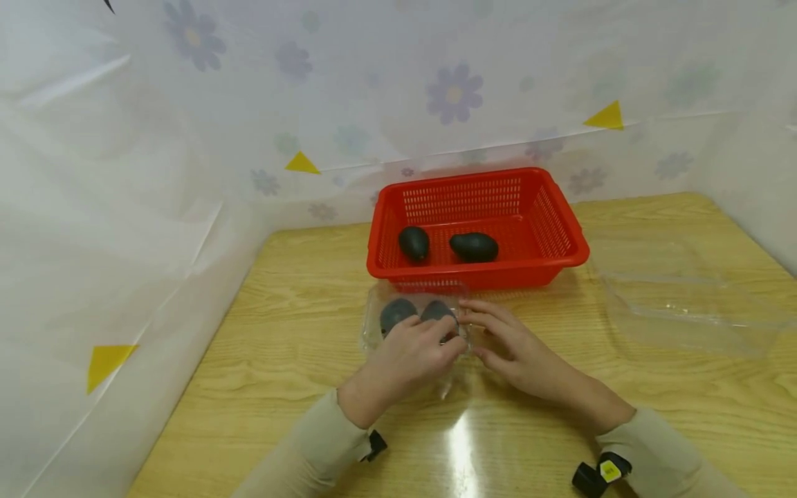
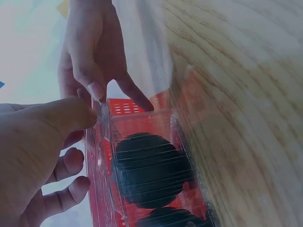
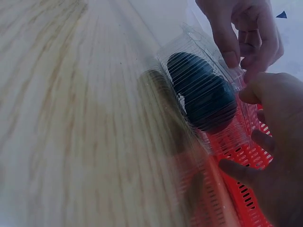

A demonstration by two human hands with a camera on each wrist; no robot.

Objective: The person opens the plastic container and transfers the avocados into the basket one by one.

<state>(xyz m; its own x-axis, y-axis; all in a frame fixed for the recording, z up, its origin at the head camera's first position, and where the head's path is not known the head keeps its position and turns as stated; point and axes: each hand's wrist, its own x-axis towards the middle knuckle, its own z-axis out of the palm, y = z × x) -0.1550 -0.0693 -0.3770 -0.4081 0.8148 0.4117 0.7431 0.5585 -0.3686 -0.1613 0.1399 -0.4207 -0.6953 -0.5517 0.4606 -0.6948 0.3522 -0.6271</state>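
A clear plastic clamshell box [image 1: 372, 325] with two dark green avocados [image 1: 397, 316] inside lies on the table in front of the red basket. My left hand [image 1: 411, 360] reaches over the box; thumb and fingertips pinch its rim near the right end, as the right wrist view shows. At that same end, my right hand [image 1: 523, 353] has its fingers spread and touches the rim and end wall with its fingertips. In the left wrist view, one avocado [image 2: 149, 170] shows through the ribbed plastic. Whether the lid is fully fastened I cannot tell.
A red plastic basket [image 1: 476, 275] behind the box holds two more avocados [image 1: 476, 247]. To the right stands another clear plastic container [image 1: 679, 311], seemingly with its lid up. White flowered sheeting [image 1: 373, 90] with yellow triangles surrounds the wooden table [image 1: 280, 346].
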